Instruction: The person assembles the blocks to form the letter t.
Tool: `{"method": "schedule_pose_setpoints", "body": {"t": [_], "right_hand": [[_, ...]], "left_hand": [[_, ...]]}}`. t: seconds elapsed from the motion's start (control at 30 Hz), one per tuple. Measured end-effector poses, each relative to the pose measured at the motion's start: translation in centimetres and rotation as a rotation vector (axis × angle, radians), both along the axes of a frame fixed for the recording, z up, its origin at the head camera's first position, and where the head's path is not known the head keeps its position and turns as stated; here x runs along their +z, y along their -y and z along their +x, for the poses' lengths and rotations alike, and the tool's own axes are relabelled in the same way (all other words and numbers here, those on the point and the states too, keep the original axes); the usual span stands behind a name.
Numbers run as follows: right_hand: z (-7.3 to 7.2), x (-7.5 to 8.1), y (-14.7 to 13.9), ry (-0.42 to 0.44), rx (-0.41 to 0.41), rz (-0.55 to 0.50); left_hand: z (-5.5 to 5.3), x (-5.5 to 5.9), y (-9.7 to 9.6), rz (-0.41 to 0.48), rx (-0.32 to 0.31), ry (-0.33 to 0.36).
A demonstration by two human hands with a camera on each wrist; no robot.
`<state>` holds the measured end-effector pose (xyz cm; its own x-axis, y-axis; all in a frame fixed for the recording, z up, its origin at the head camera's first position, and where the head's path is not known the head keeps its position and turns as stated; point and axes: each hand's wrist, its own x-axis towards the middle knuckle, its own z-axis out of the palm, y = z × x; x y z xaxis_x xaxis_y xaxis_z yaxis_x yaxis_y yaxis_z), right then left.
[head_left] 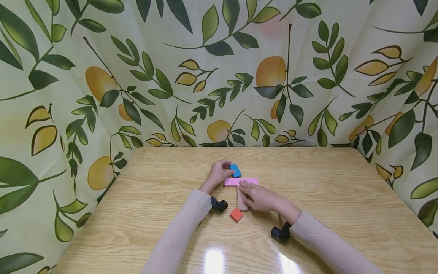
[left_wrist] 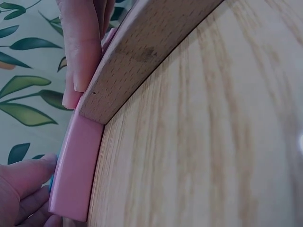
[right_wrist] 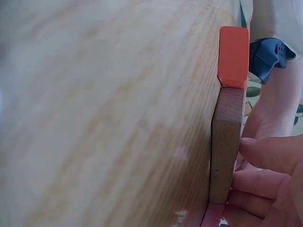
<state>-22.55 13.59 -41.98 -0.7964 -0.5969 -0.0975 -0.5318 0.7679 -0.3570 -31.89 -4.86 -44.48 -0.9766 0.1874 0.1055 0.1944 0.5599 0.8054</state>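
Observation:
In the head view, my left hand (head_left: 219, 173) holds a blue block (head_left: 235, 171) between thumb and fingers. The blue block lies just behind a long pink block (head_left: 232, 182), set crosswise. A plain wooden block (head_left: 241, 201) runs from the pink block towards me, its end against it in the left wrist view. My right hand (head_left: 265, 198) rests on top, fingertips touching the pink and wooden blocks. An orange-red block (head_left: 236, 215), turned at an angle, lies at the wooden block's near end. The right wrist view shows the thumb (right_wrist: 258, 149) on the wooden block's upper face.
The blocks lie flat on a wood-grain table (head_left: 154, 213). Behind it hangs a cloth (head_left: 191, 125) printed with leaves and fruit. A black wrist device (head_left: 219, 204) sits by the left wrist, another black device (head_left: 281, 233) by the right.

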Motion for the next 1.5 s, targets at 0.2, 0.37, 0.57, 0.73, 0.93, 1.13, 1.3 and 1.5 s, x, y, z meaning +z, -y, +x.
{"method": "schedule_pose_setpoints", "body": {"t": [0.2, 0.37, 0.57, 0.73, 0.93, 1.13, 1.3, 1.5], "right_hand": [[-0.03, 0.01, 0.00, -0.009, 0.005, 0.000], [-0.04, -0.03, 0.02, 0.006, -0.003, -0.004], [0.03, -0.07, 0.01, 0.005, 0.004, -0.004], [0.12, -0.03, 0.03, 0.005, 0.008, -0.006], [0.08, -0.04, -0.04, 0.001, 0.010, -0.007], [0.00, -0.10, -0.04, 0.003, 0.006, -0.004], [-0.03, -0.09, 0.07, 0.011, -0.003, 0.000], [-0.03, -0.04, 0.12, 0.009, -0.004, 0.000]], "left_hand": [[-0.04, 0.05, 0.02, -0.004, -0.010, -0.004], [-0.01, 0.07, -0.06, -0.003, -0.013, 0.011], [0.05, 0.11, -0.13, -0.004, -0.029, 0.014], [0.04, 0.10, -0.06, -0.007, -0.053, 0.014], [-0.23, 0.02, 0.05, 0.003, -0.082, 0.005], [-0.52, -0.04, 0.06, 0.003, -0.110, 0.011], [-0.61, 0.05, 0.04, -0.021, -0.115, 0.028], [-0.72, 0.29, -0.08, -0.033, -0.130, 0.039]]}}
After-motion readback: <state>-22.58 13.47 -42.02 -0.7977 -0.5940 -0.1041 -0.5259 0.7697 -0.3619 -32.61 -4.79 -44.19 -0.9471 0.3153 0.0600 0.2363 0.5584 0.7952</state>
